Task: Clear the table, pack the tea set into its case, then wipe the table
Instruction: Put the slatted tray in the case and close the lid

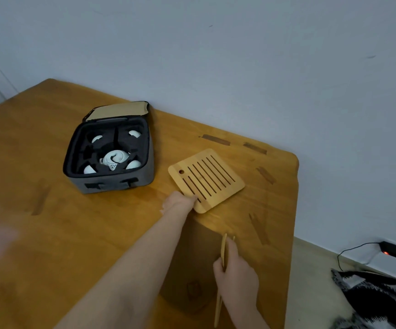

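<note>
An open grey case point(111, 184) stands on the wooden table point(50, 143). Its black foam holds a white teapot point(115, 159) and several white cups, one of them a cup point(134, 133) at the back. A slatted bamboo tray point(207, 180) lies flat to the right of the case. My left hand point(180, 201) reaches to the tray's near left corner and grips its edge, with the fingers hidden beneath. My right hand point(236, 275), near the table's front right, holds a pair of bamboo tongs point(223, 250) pointing away from me.
The table's right edge point(295, 210) runs close beside the tray. A white wall stands behind the table. On the floor to the right are a black device point(391, 250) with a red light and cable, and a black-and-white cloth point(377, 298). A pale blur sits at the far left.
</note>
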`<act>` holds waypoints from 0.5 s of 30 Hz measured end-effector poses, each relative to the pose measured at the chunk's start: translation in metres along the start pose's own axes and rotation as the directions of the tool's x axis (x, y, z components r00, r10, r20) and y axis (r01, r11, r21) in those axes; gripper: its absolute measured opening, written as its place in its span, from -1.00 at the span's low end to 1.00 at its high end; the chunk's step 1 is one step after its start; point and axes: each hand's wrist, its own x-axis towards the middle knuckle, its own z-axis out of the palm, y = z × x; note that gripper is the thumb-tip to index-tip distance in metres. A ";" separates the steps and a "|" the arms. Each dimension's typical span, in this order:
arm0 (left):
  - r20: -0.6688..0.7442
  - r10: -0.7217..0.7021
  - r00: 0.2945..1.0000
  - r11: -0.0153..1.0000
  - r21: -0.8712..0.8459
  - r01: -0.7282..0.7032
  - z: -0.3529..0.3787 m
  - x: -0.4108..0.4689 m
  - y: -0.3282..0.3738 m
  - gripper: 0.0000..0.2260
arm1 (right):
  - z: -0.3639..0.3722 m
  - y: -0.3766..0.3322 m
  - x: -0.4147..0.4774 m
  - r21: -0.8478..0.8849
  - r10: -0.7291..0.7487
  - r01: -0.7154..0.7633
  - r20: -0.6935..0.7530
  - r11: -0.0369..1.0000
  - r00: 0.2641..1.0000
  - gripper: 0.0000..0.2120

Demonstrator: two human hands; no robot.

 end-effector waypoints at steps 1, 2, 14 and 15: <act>0.024 0.028 0.999 0.997 -0.079 -0.026 -0.001 0.000 0.000 -0.63 | -0.001 -0.002 0.001 0.000 -0.005 0.005 -0.007 1.000 1.000 -0.46; 0.041 0.060 0.997 0.985 -0.165 -0.053 -0.003 -0.002 0.000 -0.69 | -0.002 -0.004 0.002 0.000 -0.011 0.011 -0.019 1.000 1.000 -0.46; 0.061 0.051 0.997 0.635 -0.772 0.014 -0.038 -0.032 -0.017 -0.81 | -0.007 -0.034 -0.001 0.036 -0.067 0.073 -0.145 0.997 0.987 -0.51; 0.063 0.062 0.996 0.625 -0.781 0.010 -0.044 -0.032 -0.021 -0.81 | -0.007 -0.037 -0.003 0.036 -0.064 0.070 -0.159 0.997 0.985 -0.52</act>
